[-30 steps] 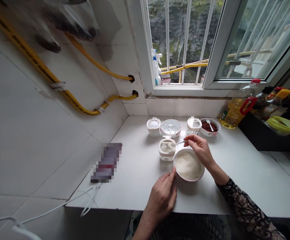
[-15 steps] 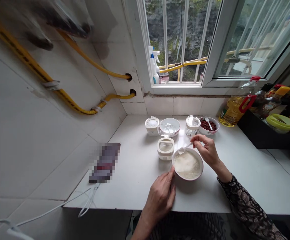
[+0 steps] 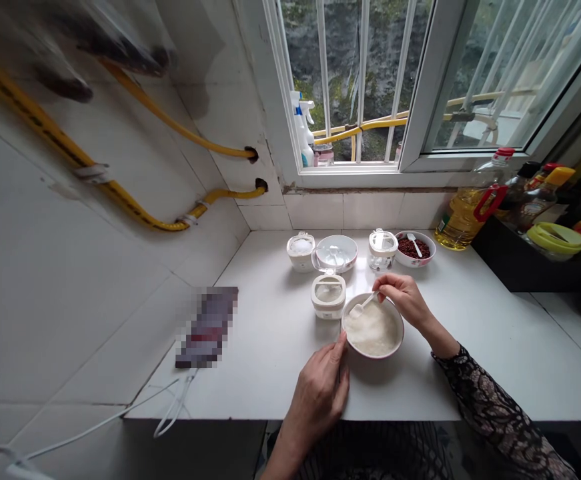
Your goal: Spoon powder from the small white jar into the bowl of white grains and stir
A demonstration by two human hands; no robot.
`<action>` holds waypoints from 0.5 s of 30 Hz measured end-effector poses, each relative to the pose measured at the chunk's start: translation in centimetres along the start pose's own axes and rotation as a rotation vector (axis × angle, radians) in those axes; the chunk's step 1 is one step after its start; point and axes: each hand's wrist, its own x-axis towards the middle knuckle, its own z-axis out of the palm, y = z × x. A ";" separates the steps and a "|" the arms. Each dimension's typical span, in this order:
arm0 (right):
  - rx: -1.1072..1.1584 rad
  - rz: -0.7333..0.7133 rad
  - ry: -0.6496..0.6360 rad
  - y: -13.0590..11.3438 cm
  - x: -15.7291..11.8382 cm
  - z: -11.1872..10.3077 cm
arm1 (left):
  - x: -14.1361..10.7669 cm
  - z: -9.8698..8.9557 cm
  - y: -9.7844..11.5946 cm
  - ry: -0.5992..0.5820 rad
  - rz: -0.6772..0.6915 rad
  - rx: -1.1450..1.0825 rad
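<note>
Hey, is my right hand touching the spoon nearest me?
Touching: the head view shows the right hand pinching one end of the spoon between fingertips and thumb.

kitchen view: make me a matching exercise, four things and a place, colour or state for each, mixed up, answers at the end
1. left hand
2. right hand
3. oil bottle
4. spray bottles

A. red handle
B. gripping a spoon
C. at the lower left of the window
D. touching the near bowl

Pairs: 1-D, 2-B, 3-A, 4-C
</note>
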 end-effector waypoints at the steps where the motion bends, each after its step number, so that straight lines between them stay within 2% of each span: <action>1: 0.054 0.040 0.005 0.0 0.1 -0.1 | 0.0 0.0 0.0 0.000 -0.003 0.001; 6: 0.187 0.127 0.046 0.1 0.5 -0.5 | 0.1 -0.1 0.1 -0.002 -0.004 0.004; 15: 0.221 0.201 0.043 0.3 0.7 -0.8 | 0.1 0.0 0.1 -0.005 -0.011 -0.010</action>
